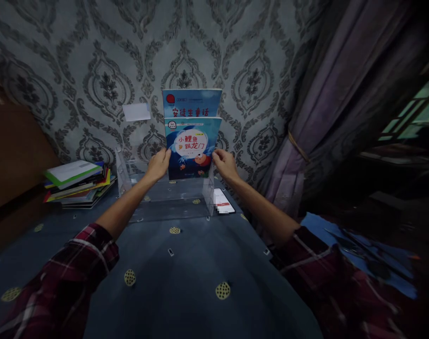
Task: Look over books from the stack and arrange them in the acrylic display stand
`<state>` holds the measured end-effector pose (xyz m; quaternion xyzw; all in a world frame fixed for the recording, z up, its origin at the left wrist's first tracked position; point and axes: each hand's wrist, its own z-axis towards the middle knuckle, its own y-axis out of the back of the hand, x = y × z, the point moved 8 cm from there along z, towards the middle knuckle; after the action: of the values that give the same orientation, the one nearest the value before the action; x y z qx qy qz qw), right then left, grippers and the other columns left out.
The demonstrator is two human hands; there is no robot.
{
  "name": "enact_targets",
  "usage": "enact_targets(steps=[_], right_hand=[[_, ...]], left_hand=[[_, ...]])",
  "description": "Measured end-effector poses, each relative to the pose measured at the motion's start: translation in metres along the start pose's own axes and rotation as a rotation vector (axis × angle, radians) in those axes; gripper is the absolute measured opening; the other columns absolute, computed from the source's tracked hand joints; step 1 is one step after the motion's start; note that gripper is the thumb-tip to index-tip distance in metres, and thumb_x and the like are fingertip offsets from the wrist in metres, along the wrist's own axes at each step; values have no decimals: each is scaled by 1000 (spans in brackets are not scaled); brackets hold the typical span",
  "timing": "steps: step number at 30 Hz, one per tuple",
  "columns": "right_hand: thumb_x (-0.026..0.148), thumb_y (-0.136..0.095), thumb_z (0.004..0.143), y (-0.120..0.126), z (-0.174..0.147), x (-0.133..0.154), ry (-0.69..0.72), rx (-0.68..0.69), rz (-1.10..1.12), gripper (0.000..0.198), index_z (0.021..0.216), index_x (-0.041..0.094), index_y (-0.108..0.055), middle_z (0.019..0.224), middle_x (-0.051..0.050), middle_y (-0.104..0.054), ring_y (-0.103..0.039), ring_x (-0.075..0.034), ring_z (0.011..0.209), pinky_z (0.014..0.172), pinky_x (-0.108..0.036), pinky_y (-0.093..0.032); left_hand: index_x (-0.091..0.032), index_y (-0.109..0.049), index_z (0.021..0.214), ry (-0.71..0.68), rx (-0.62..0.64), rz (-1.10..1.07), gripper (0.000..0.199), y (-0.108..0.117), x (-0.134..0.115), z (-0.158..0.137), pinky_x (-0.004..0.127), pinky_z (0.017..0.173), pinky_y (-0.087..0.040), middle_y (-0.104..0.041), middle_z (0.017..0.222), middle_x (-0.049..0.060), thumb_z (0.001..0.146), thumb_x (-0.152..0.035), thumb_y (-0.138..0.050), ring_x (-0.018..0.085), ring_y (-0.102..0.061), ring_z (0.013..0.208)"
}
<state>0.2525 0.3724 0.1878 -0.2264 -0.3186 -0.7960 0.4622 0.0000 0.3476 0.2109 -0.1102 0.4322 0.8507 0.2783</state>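
Observation:
A blue picture book (189,162) with a red fish on its cover is held upright by its two side edges. My left hand (159,165) pinches the left edge, and my right hand (226,164) pinches the right one. Behind it rises a second blue book (192,101), its upper part showing and its lower part hidden. Both are at a clear plastic tiered stand (165,207) on the table. Whether the front book's bottom touches the stand, I cannot tell.
A stack of books (80,181) lies at the left. Beside the stand's right end is a phone (222,201). A white label (136,112) shows against the patterned wall. A tied purple curtain (292,155) hangs at right; blue cloth (369,254) lies below it.

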Motion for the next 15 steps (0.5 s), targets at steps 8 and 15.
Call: enact_targets(steps=[8,15], right_hand=[[40,-51,80,-3,-3,-13,-47,-15,125,32,93,16,-67,85,-8,-69,-63,-22,77,69,-34,-51],[39,-54,79,-2,-6,-20,-86,-56,203,31,97,17,-68,88,-8,-71,-66,-23,81,68,-35,-55]], left_hand=[[-15,-60,92,-13,16,-11,35,1,-1,-3,35,90,-48,-69,97,13,105,-31,-31,25,-65,96],[-14,-58,96,9,46,4,33,1,-3,-6,35,90,-47,-68,101,14,105,-31,-32,27,-64,100]])
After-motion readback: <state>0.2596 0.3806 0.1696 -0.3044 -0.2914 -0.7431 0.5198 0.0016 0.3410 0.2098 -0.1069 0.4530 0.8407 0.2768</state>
